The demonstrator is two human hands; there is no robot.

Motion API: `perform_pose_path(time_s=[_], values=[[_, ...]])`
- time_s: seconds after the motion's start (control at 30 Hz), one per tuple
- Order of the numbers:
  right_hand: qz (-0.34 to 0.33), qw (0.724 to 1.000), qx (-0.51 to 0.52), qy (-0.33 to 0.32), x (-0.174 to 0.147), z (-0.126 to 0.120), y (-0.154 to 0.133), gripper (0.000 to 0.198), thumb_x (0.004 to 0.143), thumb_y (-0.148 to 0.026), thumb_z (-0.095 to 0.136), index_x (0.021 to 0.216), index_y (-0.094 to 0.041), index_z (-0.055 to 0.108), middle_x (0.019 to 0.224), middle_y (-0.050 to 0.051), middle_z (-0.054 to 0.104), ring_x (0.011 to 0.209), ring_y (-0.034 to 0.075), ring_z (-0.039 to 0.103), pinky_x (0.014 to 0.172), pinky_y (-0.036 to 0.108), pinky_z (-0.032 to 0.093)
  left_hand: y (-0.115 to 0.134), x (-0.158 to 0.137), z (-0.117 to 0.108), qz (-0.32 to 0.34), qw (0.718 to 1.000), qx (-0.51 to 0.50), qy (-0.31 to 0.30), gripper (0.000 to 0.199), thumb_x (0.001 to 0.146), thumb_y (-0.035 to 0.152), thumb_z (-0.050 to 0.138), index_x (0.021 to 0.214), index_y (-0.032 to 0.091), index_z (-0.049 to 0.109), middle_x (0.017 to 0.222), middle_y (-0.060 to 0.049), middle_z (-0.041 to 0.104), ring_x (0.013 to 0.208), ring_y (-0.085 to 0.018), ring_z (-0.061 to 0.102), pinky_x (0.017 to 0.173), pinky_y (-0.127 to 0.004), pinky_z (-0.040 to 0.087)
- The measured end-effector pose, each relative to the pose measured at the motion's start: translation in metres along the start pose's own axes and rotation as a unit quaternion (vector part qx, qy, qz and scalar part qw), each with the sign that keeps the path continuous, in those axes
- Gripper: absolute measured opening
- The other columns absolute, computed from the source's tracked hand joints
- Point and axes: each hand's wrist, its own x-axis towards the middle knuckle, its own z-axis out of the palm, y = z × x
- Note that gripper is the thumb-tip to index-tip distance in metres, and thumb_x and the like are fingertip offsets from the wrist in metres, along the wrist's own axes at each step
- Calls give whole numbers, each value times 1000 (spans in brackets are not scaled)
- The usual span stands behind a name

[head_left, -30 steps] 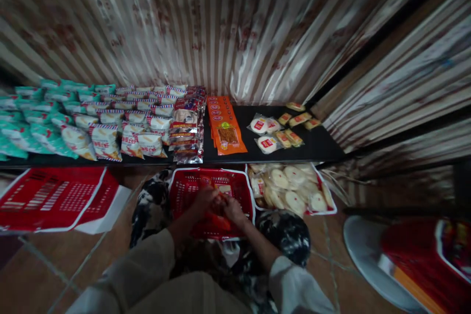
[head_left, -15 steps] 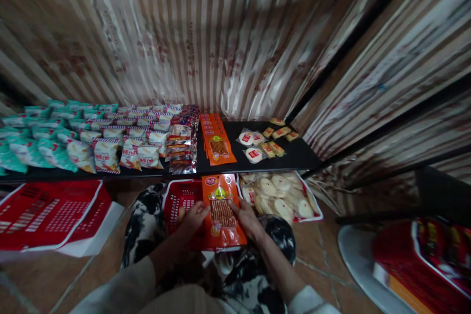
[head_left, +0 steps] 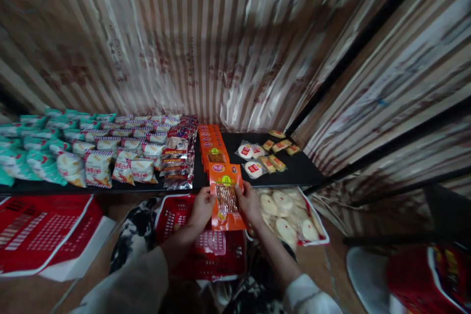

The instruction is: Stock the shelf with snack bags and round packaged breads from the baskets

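An orange snack packet (head_left: 226, 198) with a clear window showing brown sticks is held upright between my two hands. My left hand (head_left: 201, 208) pinches its left edge, and my right hand (head_left: 249, 203) grips the right edge, thumb on the front. The packet's top overlaps the shelf's front edge, just before a row of matching orange packets (head_left: 210, 138) on the black shelf (head_left: 235, 162). Below my hands sits a red basket (head_left: 224, 260) with little visible in it.
Left on the shelf are dark red packets (head_left: 178, 152), white snack bags (head_left: 98, 167) and green bags (head_left: 46, 164). Round white packs (head_left: 253, 168) and small yellow packs (head_left: 281, 145) lie right. Below stand a basket of round pale packs (head_left: 285, 228) and another red basket (head_left: 47, 230).
Both hands have carried the orange packet up and forward, from over the red basket to the shelf's front edge. More of the basket's inside shows now.
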Motion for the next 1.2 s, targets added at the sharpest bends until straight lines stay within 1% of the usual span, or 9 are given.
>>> perform_pose_path(time_s=[0.07, 0.17, 0.3, 0.4, 0.53, 0.77, 0.97, 1.07, 1.2], values=[[-11, 1000, -24, 17, 22, 0, -8, 47, 83, -44, 42, 118, -14, 54, 97, 11, 68, 85, 22, 63, 77, 33, 47, 8, 14, 7, 21, 999, 31, 21, 34, 76, 15, 56, 110, 16, 54, 61, 5, 55, 58, -9, 54, 58, -19, 42], [-19, 998, -54, 32, 53, 4, -17, 47, 83, -38, 44, 122, -13, 52, 93, 9, 68, 82, 22, 63, 77, 34, 47, 18, 33, 15, 44, 995, 83, 39, 47, 76, 10, 55, 122, 17, 49, 67, 4, 59, 61, -9, 56, 62, -18, 44], [-40, 996, -78, 31, 84, 12, -22, 43, 85, -30, 43, 124, -17, 53, 104, 10, 67, 92, 22, 63, 83, 34, 47, 29, 59, 20, 33, 983, 173, 51, 43, 76, 5, 50, 117, 16, 56, 80, -1, 64, 69, -9, 59, 69, -19, 46], [-44, 993, -104, 16, 100, 18, -23, 40, 86, -26, 43, 123, -15, 55, 111, 11, 65, 101, 22, 61, 88, 32, 45, 35, 76, 23, 20, 973, 224, 55, 37, 77, 5, 50, 110, 13, 62, 87, -5, 66, 77, -12, 61, 74, -22, 47], [-45, 989, -139, -11, 117, 25, -25, 39, 88, -24, 42, 124, -14, 55, 115, 12, 64, 107, 21, 59, 91, 29, 43, 39, 90, 24, 7, 964, 261, 56, 37, 78, 6, 49, 112, 13, 62, 95, -6, 68, 85, -14, 63, 80, -23, 47], [-25, 977, -210, -31, 129, 35, -32, 39, 90, -27, 42, 127, -18, 53, 114, 12, 63, 104, 21, 60, 86, 27, 44, 41, 100, 23, 8, 940, 336, 58, 39, 81, 9, 47, 117, 13, 59, 113, -11, 64, 97, -16, 62, 87, -25, 45], [-16, 965, -260, -37, 126, 41, -33, 40, 91, -30, 38, 127, -21, 53, 111, 12, 61, 97, 22, 62, 77, 29, 45, 38, 100, 23, 17, 915, 399, 49, 39, 81, 10, 47, 118, 13, 59, 112, -11, 63, 100, -17, 61, 89, -25, 44], [-24, 962, -269, -26, 127, 43, -31, 40, 91, -31, 37, 127, -23, 53, 110, 11, 59, 97, 22, 61, 76, 29, 44, 34, 100, 23, 26, 909, 412, 53, 40, 81, 10, 47, 119, 14, 58, 111, -11, 63, 102, -18, 60, 90, -25, 44], [-27, 962, -273, -16, 128, 46, -30, 40, 90, -30, 39, 127, -24, 54, 111, 10, 57, 100, 21, 57, 79, 28, 43, 30, 98, 22, 28, 898, 435, 52, 40, 82, 11, 45, 120, 14, 57, 108, -11, 62, 98, -18, 61, 87, -27, 47]])
